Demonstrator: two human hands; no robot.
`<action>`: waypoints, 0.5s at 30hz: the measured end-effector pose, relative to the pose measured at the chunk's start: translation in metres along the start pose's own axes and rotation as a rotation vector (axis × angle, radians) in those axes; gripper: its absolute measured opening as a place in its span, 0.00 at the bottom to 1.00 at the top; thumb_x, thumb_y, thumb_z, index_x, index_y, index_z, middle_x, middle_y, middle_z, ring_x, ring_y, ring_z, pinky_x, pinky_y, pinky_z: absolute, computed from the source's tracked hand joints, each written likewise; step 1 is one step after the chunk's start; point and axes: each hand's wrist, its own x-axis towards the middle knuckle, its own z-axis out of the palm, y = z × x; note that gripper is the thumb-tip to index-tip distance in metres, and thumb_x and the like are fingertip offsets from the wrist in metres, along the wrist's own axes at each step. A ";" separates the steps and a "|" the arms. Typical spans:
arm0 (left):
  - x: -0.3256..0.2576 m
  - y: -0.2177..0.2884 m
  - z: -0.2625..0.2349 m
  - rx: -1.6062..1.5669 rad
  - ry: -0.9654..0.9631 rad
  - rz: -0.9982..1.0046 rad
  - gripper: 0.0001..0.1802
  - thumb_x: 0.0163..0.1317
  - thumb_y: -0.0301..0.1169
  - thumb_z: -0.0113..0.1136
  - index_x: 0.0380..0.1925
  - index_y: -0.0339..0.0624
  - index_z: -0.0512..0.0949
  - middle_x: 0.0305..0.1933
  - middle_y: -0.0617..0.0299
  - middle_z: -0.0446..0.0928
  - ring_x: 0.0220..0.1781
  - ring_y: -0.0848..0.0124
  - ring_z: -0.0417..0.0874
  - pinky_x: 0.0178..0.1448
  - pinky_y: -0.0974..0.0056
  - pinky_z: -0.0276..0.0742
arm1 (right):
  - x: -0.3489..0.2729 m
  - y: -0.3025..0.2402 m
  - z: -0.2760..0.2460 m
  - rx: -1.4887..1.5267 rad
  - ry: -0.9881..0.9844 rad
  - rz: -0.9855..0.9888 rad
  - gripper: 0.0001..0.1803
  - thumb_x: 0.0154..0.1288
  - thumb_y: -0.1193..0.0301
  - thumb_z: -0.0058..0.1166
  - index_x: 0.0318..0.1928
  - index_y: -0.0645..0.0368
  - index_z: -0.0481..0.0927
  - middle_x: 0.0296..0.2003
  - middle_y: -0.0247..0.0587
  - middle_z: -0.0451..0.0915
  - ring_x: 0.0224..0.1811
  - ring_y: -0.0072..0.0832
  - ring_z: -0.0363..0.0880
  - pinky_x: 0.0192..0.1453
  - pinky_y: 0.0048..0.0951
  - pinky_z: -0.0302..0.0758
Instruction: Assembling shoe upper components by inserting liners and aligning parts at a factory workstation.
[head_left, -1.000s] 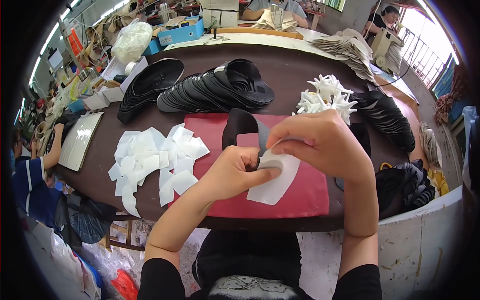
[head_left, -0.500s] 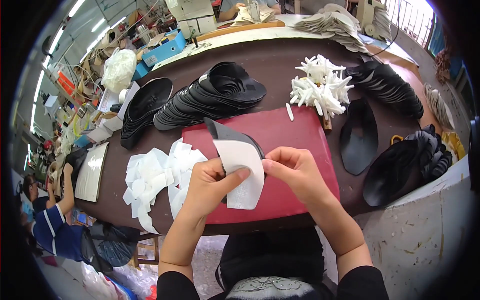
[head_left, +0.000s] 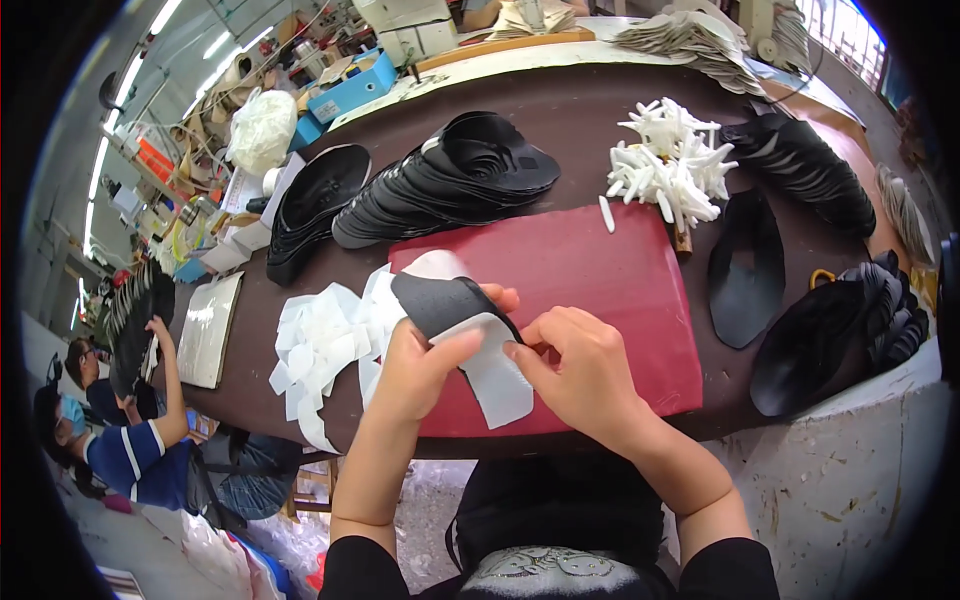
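Above the red mat (head_left: 610, 260), a black shoe upper (head_left: 435, 303) is held between my hands, its piece curved and folded over. A white backing piece (head_left: 500, 390) lies against its inner side and hangs toward me. My left hand (head_left: 425, 365) is closed on the upper, thumb on the white backing and fingertips showing behind. With thumb and fingers, my right hand (head_left: 578, 365) pinches the upper's right edge. Left of the mat lies a loose pile of white fabric pieces (head_left: 315, 335).
Stacked black shoe uppers (head_left: 450, 185) lie at the back left, with another stack (head_left: 810, 170) at the right. White finger-shaped pieces (head_left: 670, 160) are heaped at the back. A flat black upper (head_left: 747, 270) lies right of the mat. A co-worker (head_left: 140, 450) handles black pieces at far left.
The upper has been tilted and turned in my hands, showing more of its black side, and lowered a little. The co-worker at left has raised a row of black pieces.
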 end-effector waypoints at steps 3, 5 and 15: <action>-0.002 -0.007 -0.020 0.076 0.055 0.232 0.12 0.64 0.27 0.53 0.41 0.33 0.82 0.40 0.52 0.85 0.41 0.63 0.84 0.55 0.62 0.76 | 0.008 -0.009 0.002 -0.066 0.025 -0.145 0.04 0.53 0.80 0.64 0.31 0.62 0.82 0.28 0.33 0.79 0.22 0.24 0.69 0.32 0.24 0.70; -0.018 -0.005 -0.050 0.156 0.040 0.260 0.11 0.64 0.26 0.53 0.42 0.33 0.82 0.41 0.52 0.85 0.41 0.64 0.84 0.54 0.63 0.76 | 0.017 -0.014 -0.010 -0.115 -0.022 -0.197 0.04 0.54 0.79 0.64 0.31 0.62 0.82 0.27 0.33 0.79 0.22 0.24 0.69 0.32 0.24 0.70; -0.054 0.019 -0.045 1.474 -0.005 0.627 0.10 0.63 0.23 0.55 0.42 0.36 0.83 0.34 0.61 0.84 0.30 0.73 0.78 0.40 0.69 0.74 | 0.040 -0.026 -0.016 -0.122 0.122 -0.457 0.05 0.61 0.71 0.63 0.31 0.59 0.84 0.26 0.35 0.79 0.23 0.24 0.72 0.28 0.24 0.69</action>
